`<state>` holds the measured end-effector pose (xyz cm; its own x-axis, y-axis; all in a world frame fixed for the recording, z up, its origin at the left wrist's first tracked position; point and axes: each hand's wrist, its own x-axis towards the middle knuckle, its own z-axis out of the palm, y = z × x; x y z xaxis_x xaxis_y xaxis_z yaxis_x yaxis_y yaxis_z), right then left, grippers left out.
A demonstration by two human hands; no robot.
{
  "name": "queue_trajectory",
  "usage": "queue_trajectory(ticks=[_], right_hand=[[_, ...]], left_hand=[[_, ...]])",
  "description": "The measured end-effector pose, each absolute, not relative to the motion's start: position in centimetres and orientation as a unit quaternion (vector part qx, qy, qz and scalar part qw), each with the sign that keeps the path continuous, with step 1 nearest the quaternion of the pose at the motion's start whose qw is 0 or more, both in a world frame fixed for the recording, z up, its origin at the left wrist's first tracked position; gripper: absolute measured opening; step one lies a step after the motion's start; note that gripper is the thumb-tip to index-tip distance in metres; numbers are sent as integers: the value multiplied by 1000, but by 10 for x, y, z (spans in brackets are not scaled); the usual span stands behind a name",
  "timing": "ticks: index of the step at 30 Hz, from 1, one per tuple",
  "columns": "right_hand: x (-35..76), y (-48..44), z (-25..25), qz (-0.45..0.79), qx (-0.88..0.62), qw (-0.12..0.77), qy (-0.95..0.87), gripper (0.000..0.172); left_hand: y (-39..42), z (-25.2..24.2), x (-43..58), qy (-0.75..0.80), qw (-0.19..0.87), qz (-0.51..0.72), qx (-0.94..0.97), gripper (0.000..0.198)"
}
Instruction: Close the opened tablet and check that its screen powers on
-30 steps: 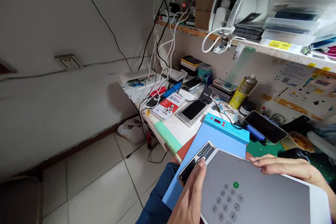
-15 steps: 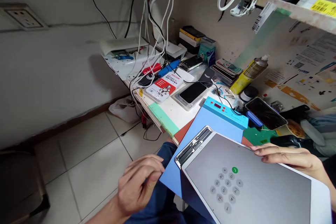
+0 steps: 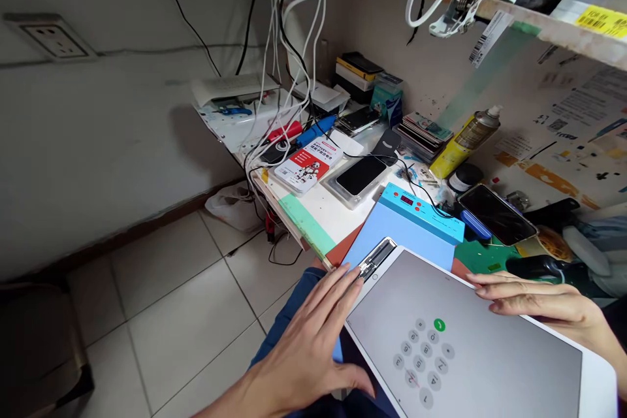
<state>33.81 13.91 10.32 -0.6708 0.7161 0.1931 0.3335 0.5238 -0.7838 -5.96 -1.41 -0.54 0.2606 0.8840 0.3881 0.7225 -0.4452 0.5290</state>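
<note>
Hands (image 3: pixel 313 346) flanking the tablet (image 3: pixel 470 346)

Workbench (image 3: pixel 318 209) w/ blue heating pad (image 3: pixel 411 225), boxed phone (image 3: pixel 360 176), red-white box (image 3: pixel 307 163), spray can (image 3: pixel 465 140).

The tablet screen (image 3: pixel 460 346) shows a dial pad with a green call button and grey number keys, seen upside down; 2 and 4 can be made out. The blue heating plate (image 3: pixel 421 212) has a red digital display, unreadable. The red and white box (image 3: pixel 307 164) and yellow shelf label (image 3: pixel 601 19) carry print too small to read.
</note>
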Motion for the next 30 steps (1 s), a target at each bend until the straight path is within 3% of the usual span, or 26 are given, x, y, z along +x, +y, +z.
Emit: queue_trajectory(ticks=[4, 10, 16, 22, 25, 30], right_hand=[[358, 134, 83, 385, -370, 238, -811, 15], [361, 121, 69, 407, -442, 239, -763, 14], [349, 89, 54, 433, -540, 274, -668, 40], [324, 31, 45, 602, -634, 380, -302, 63], [310, 7, 48, 644, -613, 398, -225, 54], [297, -2, 62, 644, -611, 370, -275, 45]], left_hand=[[-12, -9, -60, 524, 162, 253, 797, 154], [-9, -16, -54, 519, 178, 238, 801, 148], [-9, -21, -57, 535, 225, 241, 778, 147], [-9, -22, -65, 554, 287, 234, 746, 146], [-8, -23, -71, 552, 287, 246, 743, 145], [-6, -46, -77, 540, 242, 260, 763, 130]])
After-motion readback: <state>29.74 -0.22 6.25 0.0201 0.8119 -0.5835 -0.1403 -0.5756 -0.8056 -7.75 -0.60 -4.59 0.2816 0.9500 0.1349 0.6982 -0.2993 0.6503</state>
